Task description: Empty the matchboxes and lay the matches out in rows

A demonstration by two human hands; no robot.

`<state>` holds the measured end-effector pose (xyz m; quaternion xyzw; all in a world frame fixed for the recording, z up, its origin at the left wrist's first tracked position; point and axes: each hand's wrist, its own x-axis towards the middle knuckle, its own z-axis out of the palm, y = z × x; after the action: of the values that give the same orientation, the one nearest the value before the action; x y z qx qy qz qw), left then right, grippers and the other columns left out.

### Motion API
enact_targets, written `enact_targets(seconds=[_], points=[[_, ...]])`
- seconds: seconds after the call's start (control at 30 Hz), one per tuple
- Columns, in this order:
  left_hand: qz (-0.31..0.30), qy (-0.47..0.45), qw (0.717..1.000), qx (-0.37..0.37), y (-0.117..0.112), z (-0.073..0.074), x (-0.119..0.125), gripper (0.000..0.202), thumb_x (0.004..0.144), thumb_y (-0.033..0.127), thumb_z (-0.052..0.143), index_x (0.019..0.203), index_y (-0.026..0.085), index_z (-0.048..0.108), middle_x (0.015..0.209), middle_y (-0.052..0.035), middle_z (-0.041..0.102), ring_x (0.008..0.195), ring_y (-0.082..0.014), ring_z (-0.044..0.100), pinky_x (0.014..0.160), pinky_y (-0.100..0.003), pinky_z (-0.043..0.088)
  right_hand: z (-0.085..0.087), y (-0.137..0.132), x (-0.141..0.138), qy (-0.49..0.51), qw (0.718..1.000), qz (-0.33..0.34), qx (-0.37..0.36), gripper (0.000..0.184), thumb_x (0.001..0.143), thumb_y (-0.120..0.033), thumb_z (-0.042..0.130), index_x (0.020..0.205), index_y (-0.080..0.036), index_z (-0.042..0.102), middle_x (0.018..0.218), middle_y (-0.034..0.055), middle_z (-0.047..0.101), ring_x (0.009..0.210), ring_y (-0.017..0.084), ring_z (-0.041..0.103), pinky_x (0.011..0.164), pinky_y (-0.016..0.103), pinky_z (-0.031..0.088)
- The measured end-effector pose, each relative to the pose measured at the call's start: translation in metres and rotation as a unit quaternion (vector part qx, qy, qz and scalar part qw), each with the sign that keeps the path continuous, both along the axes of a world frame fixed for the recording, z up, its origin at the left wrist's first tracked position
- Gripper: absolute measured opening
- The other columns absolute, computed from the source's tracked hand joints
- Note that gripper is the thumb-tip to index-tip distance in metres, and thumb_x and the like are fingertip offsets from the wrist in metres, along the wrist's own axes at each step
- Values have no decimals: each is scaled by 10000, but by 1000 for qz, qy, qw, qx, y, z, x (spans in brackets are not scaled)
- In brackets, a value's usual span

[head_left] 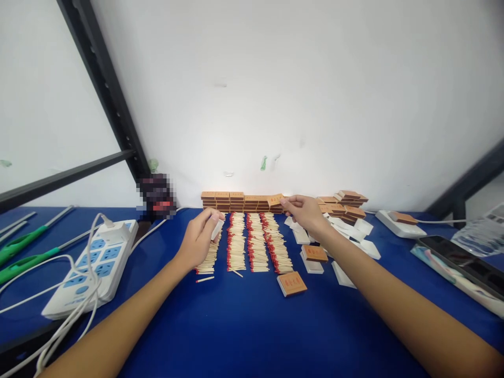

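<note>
My left hand is closed around a small white matchbox tray, above the leftmost column of matches. With thumb and fingers my right hand pinches an orange matchbox by its right end, in front of the stacked matchboxes. Whether that box has a tray inside, I cannot tell. Below and between the hands lie several columns of red-headed matches on the blue table. Near my right forearm are an orange matchbox on the table, another one resting on a white tray, and loose white trays.
A white power strip with tangled cables lies at the left, beside green-handled tools. More matchboxes are piled at back right. A dark phone and a white box lie farther right. A white wall stands behind.
</note>
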<state>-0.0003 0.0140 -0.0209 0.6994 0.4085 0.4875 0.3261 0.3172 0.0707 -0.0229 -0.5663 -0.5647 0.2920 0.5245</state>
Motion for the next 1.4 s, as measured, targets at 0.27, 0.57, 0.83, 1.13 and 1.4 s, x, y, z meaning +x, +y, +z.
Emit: enact_targets(seconds=[0.27, 0.57, 0.83, 1.13, 1.4], points=[[23, -28, 999, -6, 1, -2, -2, 419, 1062, 516, 438, 1014, 187, 693, 574, 35, 548, 539, -158, 516, 537, -279, 363, -5, 64, -48, -55, 998, -1, -4, 371, 832, -533, 795, 823, -171, 718, 882, 112, 807, 672, 175, 686, 590, 269, 506], [17, -98, 993, -61, 7, -4, 3, 396, 1017, 465, 462, 902, 180, 712, 546, 21, 564, 475, -136, 511, 464, -252, 338, 2, 60, -54, -159, 986, -45, 9, 377, 768, -555, 829, 760, -182, 775, 763, 64, 749, 767, 234, 664, 718, 332, 449], [86, -127, 987, -43, 24, 0, -15, 330, 1009, 505, 525, 1083, 205, 641, 574, 45, 566, 475, -136, 504, 466, -243, 351, 7, 54, -59, -302, 948, -84, 61, 312, 883, -510, 746, 860, -201, 783, 931, 88, 735, 869, 238, 655, 774, 333, 457], [14, -15, 999, -36, -9, -5, 11, 429, 1057, 552, 501, 1342, 232, 526, 650, 51, 556, 561, -159, 518, 557, -279, 390, 27, -59, -98, -84, 936, 338, -55, 382, 938, -574, 695, 1069, -217, 734, 719, 4, 666, 639, 166, 647, 520, 253, 439], [-7, 92, 996, -3, -39, -3, 27, 479, 1110, 563, 349, 1452, 245, 456, 743, 20, 626, 644, -195, 581, 625, -321, 412, 28, -88, -87, 13, 948, 298, -111, 424, 892, -585, 741, 1059, -196, 746, 635, -29, 633, 435, 100, 512, 377, 224, 420]])
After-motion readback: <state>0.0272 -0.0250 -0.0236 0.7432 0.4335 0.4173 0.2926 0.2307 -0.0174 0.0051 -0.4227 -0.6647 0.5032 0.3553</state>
